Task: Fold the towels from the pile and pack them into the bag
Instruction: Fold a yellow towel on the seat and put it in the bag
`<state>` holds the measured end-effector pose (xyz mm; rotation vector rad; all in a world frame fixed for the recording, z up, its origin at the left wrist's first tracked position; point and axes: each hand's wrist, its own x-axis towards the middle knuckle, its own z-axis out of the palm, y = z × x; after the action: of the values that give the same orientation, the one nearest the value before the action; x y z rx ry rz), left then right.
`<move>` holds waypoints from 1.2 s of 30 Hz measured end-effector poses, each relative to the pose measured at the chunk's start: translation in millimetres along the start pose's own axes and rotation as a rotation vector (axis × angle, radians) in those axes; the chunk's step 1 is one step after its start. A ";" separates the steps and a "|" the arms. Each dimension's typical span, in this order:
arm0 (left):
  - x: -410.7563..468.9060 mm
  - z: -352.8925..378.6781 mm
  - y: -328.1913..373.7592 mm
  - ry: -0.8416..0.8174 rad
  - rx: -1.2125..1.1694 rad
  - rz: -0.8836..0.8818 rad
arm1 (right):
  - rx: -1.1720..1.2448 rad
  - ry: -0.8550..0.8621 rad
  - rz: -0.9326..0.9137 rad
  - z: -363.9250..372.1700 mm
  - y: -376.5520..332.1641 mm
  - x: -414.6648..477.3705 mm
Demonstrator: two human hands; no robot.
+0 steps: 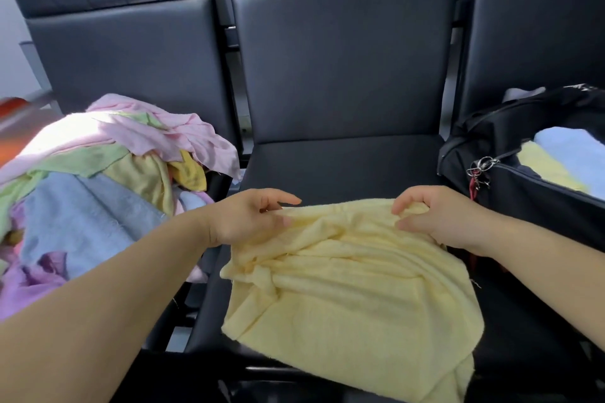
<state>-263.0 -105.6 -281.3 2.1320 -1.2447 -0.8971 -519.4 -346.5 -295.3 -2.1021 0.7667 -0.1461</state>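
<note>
Head view: what is being gripped?

— One yellow towel point(353, 288) is held from both sides. Its far edge is pinched by the left hand point(248, 219) between the thumb and curled fingers, with the forefinger left nearly straight. The same edge is bunched in the right hand point(438, 216), whose fingers are curled tightly over the cloth.

Where is that towel found?

— It is spread, rumpled, on the seat point(343, 167), across the front half of the cushion. Its near end is draped over the seat's front edge. The far corners are taken up, one on each side of the seat's middle.

And the pile?

— The pile point(98, 173) is heaped just left of the seat, on the neighbouring cushion. Pink, green, blue, yellow and purple cloth can be made out in it, all unfolded and tangled together.

Is the bag seen?

— The bag point(523, 199) is set just right of the seat; it is black and its top is unzipped. A blue towel point(576, 154) and a second yellow towel point(546, 170) are laid folded inside, side by side. A key ring point(481, 167) is hung at the corner nearest the seat.
</note>
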 end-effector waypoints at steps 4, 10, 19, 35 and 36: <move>13.4 7.2 -4.1 0.197 0.059 -0.045 | -0.015 0.036 0.035 1.3 3.5 3.7; 30.2 11.6 -9.3 0.300 0.166 -0.034 | -0.006 0.166 0.045 3.1 10.4 13.6; 48.2 12.0 -25.3 0.297 0.313 -0.069 | -0.078 0.258 0.074 -2.3 20.4 25.6; 53.6 1.3 -41.9 0.379 0.386 -0.087 | -0.231 0.141 0.078 4.7 17.4 32.9; 53.7 0.3 -43.0 0.385 0.381 -0.089 | -0.231 0.121 0.076 3.2 17.4 32.2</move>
<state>-220.1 -134.0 -327.0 2.5189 -1.1943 -0.2663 -500.5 -370.2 -316.1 -2.2940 0.9739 -0.1503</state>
